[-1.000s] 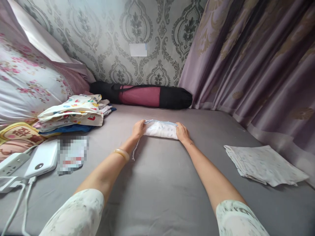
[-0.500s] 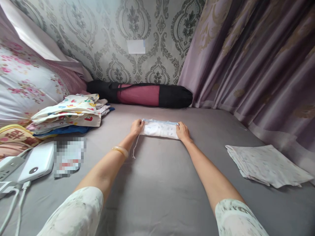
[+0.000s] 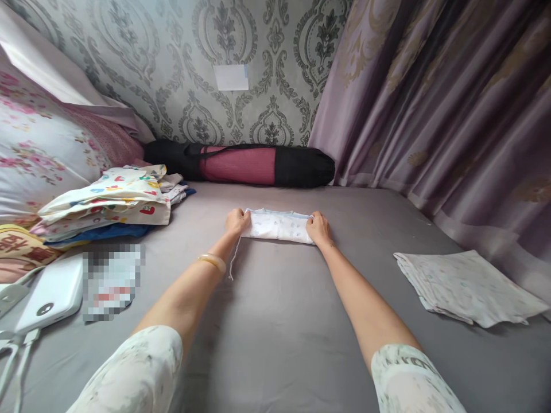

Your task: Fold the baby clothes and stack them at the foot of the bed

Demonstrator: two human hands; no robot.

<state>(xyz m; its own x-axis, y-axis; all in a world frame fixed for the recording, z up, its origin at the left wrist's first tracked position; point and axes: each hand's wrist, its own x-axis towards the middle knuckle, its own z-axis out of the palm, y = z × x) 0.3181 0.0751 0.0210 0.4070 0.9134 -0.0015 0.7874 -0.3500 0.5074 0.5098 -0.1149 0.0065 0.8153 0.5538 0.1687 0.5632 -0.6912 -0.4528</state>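
A folded white garment (image 3: 276, 226) with small blue prints and pale blue edging lies on the grey bed sheet (image 3: 275, 321), stretched between both hands. My left hand (image 3: 236, 222) is closed on its left end, with the thumb near the top edge. At the other end, my right hand (image 3: 319, 228) grips the upper right corner with bent fingers. A thin white drawstring (image 3: 233, 265) hangs from the garment's left side onto the sheet. What kind of garment it is cannot be made out.
To the right lies a folded pale cloth (image 3: 469, 287). Stacked clothes (image 3: 107, 198) sit at left by a floral pillow (image 3: 34, 149). Nearer are a white power bank (image 3: 54, 292), its cables and a blurred packet (image 3: 114, 281). A black-and-red rolled bag (image 3: 236, 164) lies along the wall.
The view has turned slightly to the right. Both hands keep hold of the garment's ends, and its top edge has shifted slightly, showing more of the printed front.
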